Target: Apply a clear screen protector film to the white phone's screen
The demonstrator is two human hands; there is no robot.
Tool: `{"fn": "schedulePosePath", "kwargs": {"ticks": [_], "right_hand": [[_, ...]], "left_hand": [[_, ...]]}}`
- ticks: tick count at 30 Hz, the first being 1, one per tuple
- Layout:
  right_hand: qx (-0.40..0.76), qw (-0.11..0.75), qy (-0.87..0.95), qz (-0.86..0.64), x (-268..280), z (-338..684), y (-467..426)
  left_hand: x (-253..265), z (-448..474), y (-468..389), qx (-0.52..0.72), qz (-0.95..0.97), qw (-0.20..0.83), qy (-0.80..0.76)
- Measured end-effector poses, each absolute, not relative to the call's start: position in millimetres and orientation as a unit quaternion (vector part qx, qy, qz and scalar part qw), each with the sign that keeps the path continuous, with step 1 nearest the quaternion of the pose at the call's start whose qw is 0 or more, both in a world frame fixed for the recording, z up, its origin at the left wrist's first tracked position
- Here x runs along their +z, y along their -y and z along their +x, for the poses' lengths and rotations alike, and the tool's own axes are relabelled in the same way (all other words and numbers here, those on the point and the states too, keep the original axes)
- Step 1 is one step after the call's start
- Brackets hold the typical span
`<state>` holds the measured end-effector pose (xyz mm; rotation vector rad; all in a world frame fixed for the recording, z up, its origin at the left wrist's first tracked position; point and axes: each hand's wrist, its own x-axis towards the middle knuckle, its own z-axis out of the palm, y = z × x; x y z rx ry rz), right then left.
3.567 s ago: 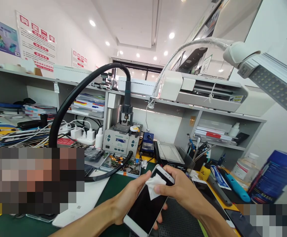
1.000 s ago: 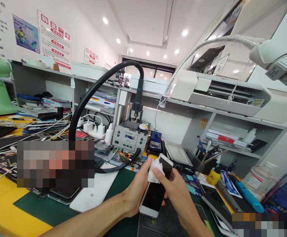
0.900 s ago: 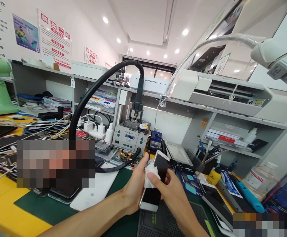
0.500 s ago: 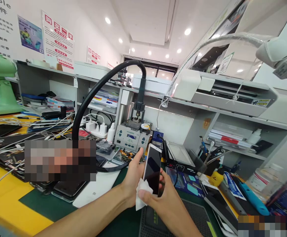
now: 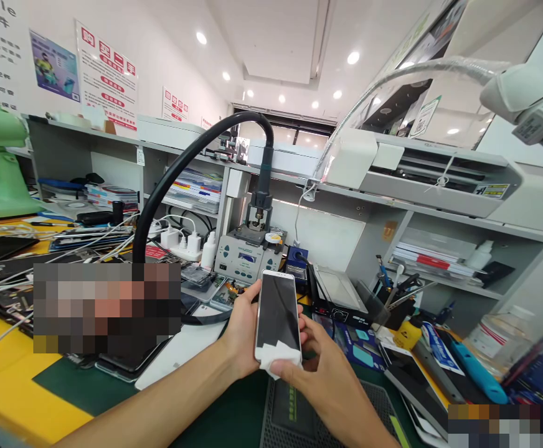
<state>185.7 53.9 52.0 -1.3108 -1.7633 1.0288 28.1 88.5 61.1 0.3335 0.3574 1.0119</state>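
A white-framed smartphone (image 5: 278, 308) with a dark screen faces me, tilted upright above the bench. My left hand (image 5: 241, 330) grips it along its left edge, the fingers passing behind it. At the lower end, the thumb of my right hand (image 5: 316, 364) presses a folded white tissue (image 5: 278, 358) against the screen. The other right fingers curl round the phone's right side, partly hidden. Beneath my hands lies a dark grey perforated mat (image 5: 374, 404) on the green work surface (image 5: 215, 414).
Behind the phone stands a grey hot-air station (image 5: 248, 258), its thick black hose (image 5: 159, 193) arching to the left. Stacked phones and cables crowd the left side. To the right are a flat heating plate (image 5: 334, 289), a yellow bottle (image 5: 408, 334) and a blue-handled tool (image 5: 479, 373).
The phone has turned from an angled view to face me more squarely and moved slightly left. The tissue, still under my right thumb, now lies across its lower end.
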Motion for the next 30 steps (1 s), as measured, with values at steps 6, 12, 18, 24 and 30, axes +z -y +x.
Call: {"fn": "schedulePosePath", "kwargs": {"ticks": [6,12,18,24,30], "right_hand": [[0.501,0.344,0.692,-0.388,67.2,208.7,-57.9],[0.568,0.320,0.669,-0.356,71.4,212.9,-57.8],[0.577,0.324,0.659,-0.358,69.0,214.5,-62.6],[0.521,0.338,0.668,-0.411,70.9,221.2,-71.4],[0.503,0.408,0.612,-0.455,73.9,224.6,-75.7]], "left_hand": [[55.3,26.3,-92.6,0.475,0.176,0.844,-0.176],[55.2,25.8,-89.4,0.454,0.195,0.852,-0.173],[54.8,27.9,-88.7,0.441,0.237,0.850,-0.163],[51.2,34.4,-84.8,0.445,0.240,0.847,-0.165],[50.8,39.7,-79.7,0.373,0.275,0.874,-0.145]]}}
